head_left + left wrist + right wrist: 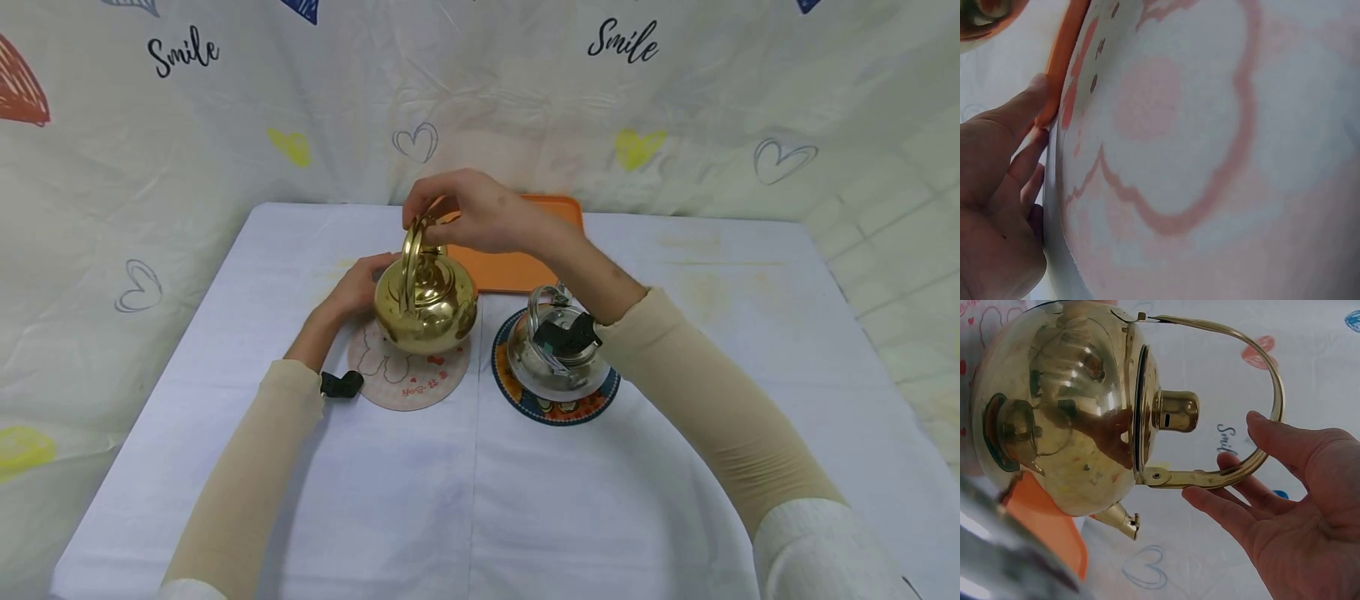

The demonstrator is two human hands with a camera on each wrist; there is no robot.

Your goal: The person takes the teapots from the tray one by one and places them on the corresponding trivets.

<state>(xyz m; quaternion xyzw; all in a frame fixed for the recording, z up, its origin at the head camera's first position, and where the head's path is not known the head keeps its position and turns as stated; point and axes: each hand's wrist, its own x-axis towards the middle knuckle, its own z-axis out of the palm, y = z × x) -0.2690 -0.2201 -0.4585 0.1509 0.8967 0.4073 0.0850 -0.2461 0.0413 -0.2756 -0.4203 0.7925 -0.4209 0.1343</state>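
My right hand [480,210] grips the arched handle of a shiny gold kettle [431,329], thumb on one side and fingers on the other [1310,512]. The kettle hangs above a round pink-and-white coaster [412,385], its spout turned toward the back. Behind the kettle's left side is my left hand [354,290], fingertips hidden in the head view. The left wrist view shows that hand [997,187] with its thumb and fingertips at the edge of an orange tray [1066,56], just past the coaster.
A smaller silver kettle [551,383] stands on a patterned blue-rimmed coaster [503,382] to the right, under my right forearm. The orange tray lies at the back of the white-covered table [405,508]. A printed curtain [510,108] hangs behind.
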